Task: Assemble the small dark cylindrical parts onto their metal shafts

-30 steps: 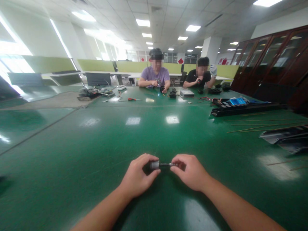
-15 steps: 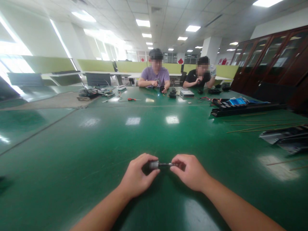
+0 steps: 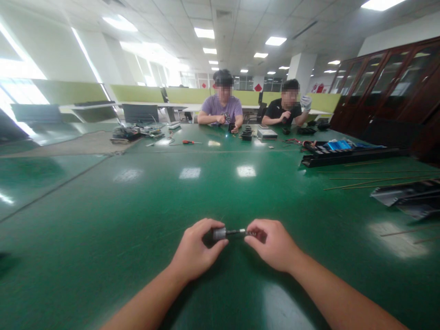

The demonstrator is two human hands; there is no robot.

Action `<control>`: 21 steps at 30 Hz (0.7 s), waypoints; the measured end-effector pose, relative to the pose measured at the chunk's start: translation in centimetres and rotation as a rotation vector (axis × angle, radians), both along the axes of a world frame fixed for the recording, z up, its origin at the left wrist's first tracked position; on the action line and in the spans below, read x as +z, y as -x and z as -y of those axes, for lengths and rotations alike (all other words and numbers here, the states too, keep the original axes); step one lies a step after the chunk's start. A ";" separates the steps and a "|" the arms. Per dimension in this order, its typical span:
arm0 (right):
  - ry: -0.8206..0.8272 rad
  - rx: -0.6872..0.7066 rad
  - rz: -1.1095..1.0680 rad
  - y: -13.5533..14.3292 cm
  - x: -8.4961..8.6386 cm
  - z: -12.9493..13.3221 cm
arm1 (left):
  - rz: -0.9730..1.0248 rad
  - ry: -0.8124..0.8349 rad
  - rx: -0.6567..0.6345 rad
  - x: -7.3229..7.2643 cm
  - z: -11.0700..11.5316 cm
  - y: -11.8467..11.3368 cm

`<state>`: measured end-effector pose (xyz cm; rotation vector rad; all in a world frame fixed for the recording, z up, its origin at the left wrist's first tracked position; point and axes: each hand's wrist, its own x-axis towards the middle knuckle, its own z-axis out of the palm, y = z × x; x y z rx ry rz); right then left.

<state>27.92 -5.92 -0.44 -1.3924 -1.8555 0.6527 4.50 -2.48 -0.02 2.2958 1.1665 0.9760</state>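
Between the thumb and fingers of my left hand (image 3: 195, 252) is a small grey cylinder (image 3: 219, 233) that looks like a small motor. A thin dark shaft (image 3: 234, 232) with a pale tip sticks out of it to the right. My right hand (image 3: 275, 246) pinches a small dark coiled piece (image 3: 251, 233), like a spring, partly hidden by the fingers. The coiled piece lies nearly in line with the shaft's pale tip, close to it; I cannot tell whether they touch. Both hands are low over the green tabletop (image 3: 206, 197).
Two people sit across the table, one in a purple shirt (image 3: 222, 107), one in black (image 3: 288, 110). An orange screwdriver (image 3: 189, 142) lies on the far side. Black rails (image 3: 343, 158), thin rods (image 3: 371, 184) and metal channels (image 3: 409, 197) are at right; electronic parts (image 3: 134, 132) at far left.
My right hand has shifted slightly right with the coiled piece, and more of the shaft's pale tip shows. The person in black has lowered one hand from the face.
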 end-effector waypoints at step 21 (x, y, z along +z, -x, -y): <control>0.049 0.012 -0.044 0.1 -0.2 -0.5 | 0.821 0.525 0.258 -0.9 -2.1 1.1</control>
